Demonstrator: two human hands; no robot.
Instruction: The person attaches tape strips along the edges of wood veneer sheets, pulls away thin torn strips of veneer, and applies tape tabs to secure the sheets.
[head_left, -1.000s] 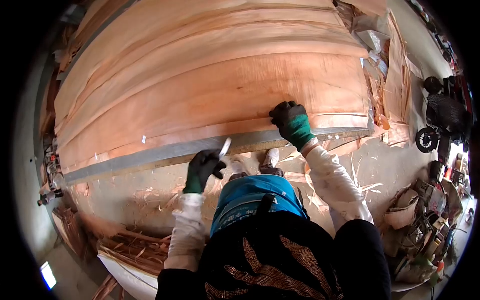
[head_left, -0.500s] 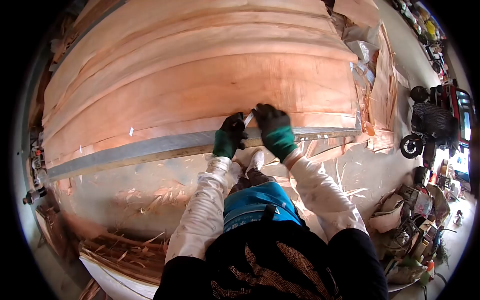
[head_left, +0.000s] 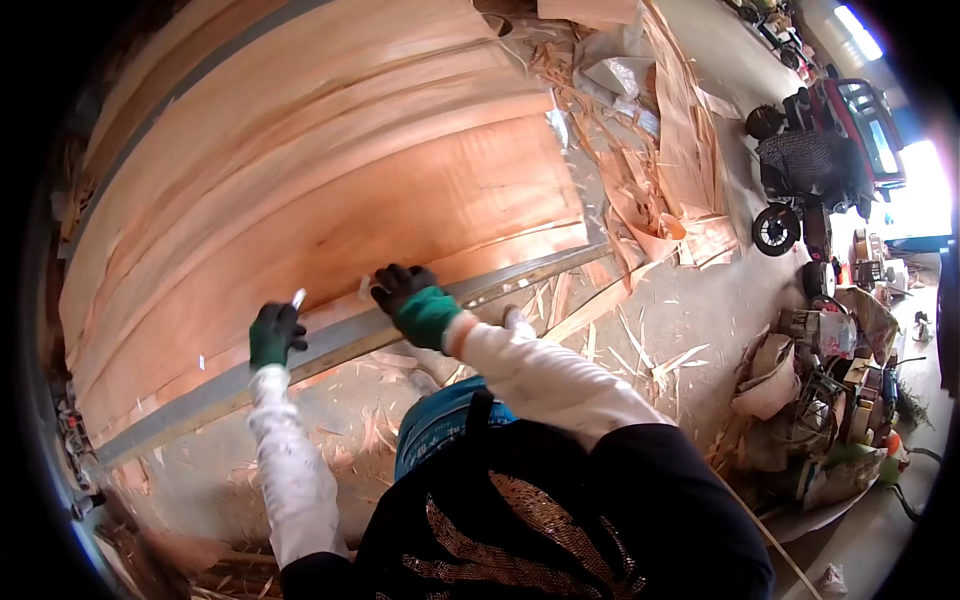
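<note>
My left hand [head_left: 274,335], in a dark and green glove, is closed on a small white strip [head_left: 298,298] that sticks up past its fingers, over the front edge of the veneer sheets. To its right, my right hand [head_left: 412,303], gloved alike, has its fingers bent down on the front edge of the top wood veneer sheet [head_left: 430,190]. A pale, blurred piece [head_left: 364,288] shows by its fingertips. The sheets lie in overlapping layers, with a grey board edge [head_left: 330,345] along their front. Small white marks [head_left: 201,362] dot the sheet at left.
Torn veneer scraps [head_left: 650,215] lie beyond the stack's right end, and thin splinters [head_left: 650,360] are strewn over the floor. A parked vehicle with black wheels [head_left: 776,230] stands at right. Below it is a heap of bags and oddments [head_left: 820,380].
My hands came together at the strip, then parted, and both are now further left along the edge. The view has turned, bringing more floor and scraps into sight at right.
</note>
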